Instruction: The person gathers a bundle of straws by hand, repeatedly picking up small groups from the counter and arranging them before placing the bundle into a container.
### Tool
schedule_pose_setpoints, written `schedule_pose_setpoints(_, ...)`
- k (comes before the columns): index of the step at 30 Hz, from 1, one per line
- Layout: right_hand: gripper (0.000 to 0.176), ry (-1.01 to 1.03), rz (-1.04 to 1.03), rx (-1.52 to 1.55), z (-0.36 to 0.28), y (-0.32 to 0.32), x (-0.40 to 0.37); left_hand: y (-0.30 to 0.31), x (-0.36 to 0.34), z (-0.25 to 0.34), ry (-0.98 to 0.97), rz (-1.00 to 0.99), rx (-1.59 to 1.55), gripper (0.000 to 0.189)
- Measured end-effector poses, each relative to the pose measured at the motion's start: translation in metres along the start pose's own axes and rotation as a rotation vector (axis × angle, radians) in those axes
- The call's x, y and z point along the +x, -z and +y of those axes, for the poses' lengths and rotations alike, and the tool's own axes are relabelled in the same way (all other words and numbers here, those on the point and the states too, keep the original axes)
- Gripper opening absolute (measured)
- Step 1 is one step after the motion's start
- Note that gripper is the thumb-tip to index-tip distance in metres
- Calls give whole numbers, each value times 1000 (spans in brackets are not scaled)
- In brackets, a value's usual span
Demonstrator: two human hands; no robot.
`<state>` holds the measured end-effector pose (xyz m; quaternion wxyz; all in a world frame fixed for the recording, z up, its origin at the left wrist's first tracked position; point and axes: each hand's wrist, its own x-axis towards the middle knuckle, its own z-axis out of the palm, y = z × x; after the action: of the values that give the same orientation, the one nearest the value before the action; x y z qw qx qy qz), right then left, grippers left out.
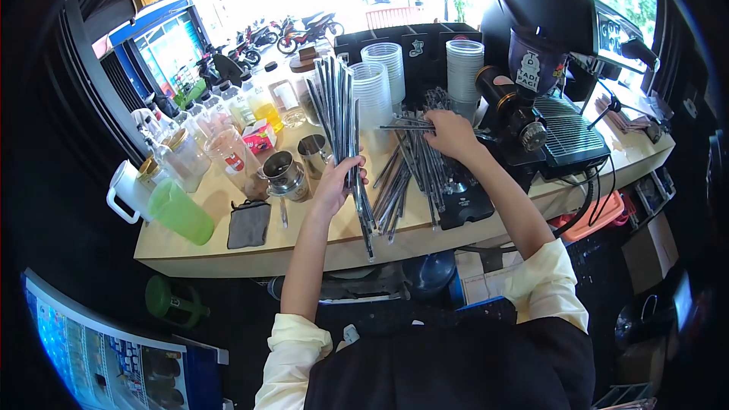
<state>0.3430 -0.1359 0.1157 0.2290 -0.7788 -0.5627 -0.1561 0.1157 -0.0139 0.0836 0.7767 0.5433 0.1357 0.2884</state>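
Note:
My left hand is wrapped round a tall bundle of dark wrapped straws, held nearly upright over the counter's front part. My right hand has its fingers closed on a few more straws, which point left. Beneath and beside it, a loose pile of straws lies on the wooden counter. Stacks of clear plastic cups stand just behind the straws.
Metal pitchers, a green jug, a white jug, a grey cloth and bottles occupy the left side. A coffee grinder and a slatted drip tray stand at the right.

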Motion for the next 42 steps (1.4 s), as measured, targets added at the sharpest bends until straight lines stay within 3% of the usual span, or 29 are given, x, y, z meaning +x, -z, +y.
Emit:
schedule_pose_setpoints(4, 22, 105, 91, 27, -7, 11, -7, -1, 3, -2, 3, -21, -31, 28)
schedule_pose_setpoints(8, 22, 76, 40, 59, -15, 26, -8, -1, 5, -1, 44, -80, -120, 31)
schedule_pose_setpoints(10, 24, 293, 203, 50, -17, 32, -9, -1, 7, 0, 70, -106, -161, 31)
schedule_pose_setpoints(11, 24, 294, 201, 52, -19, 36, -10, 0, 8, 1, 103, -120, -177, 28)
schedule_pose_setpoints(17, 49, 772, 197, -153, -50, 52, -13, -1, 7, 5, 194, -211, -28, 18)
schedule_pose_setpoints(20, 40, 927, 285, -296, -67, 58, -13, -8, -2, 9, 217, -264, 26, 19)
schedule_pose_setpoints(21, 42, 969, 269, -417, -69, 57, -10, -17, -9, 14, 246, -266, 118, 19)
schedule_pose_setpoints(24, 52, 1052, 250, -345, -77, 55, -8, -29, -20, 23, 290, -257, 234, 26)
schedule_pose_setpoints(26, 61, 1075, 214, -326, -80, 56, -10, -25, -21, 25, 384, -435, 288, 28)
schedule_pose_setpoints(29, 65, 1097, 180, -247, -82, 54, -11, -22, -25, 21, 405, -438, 289, 26)
schedule_pose_setpoints(31, 58, 1068, -12, -176, -83, 56, -13, -22, -28, 22, 418, -447, 336, 24)
schedule_pose_setpoints(34, 45, 1043, -79, -132, -82, 46, -16, -23, -28, 24, 392, -514, 384, 26)
schedule_pose_setpoints(41, 32, 1105, -7, -40, -76, 28, -23, -21, -31, 28, 394, -613, 477, 33)
schedule_pose_setpoints(42, 33, 1028, -100, 11, -77, 27, -24, -20, -34, 30, 347, -626, 470, 34)
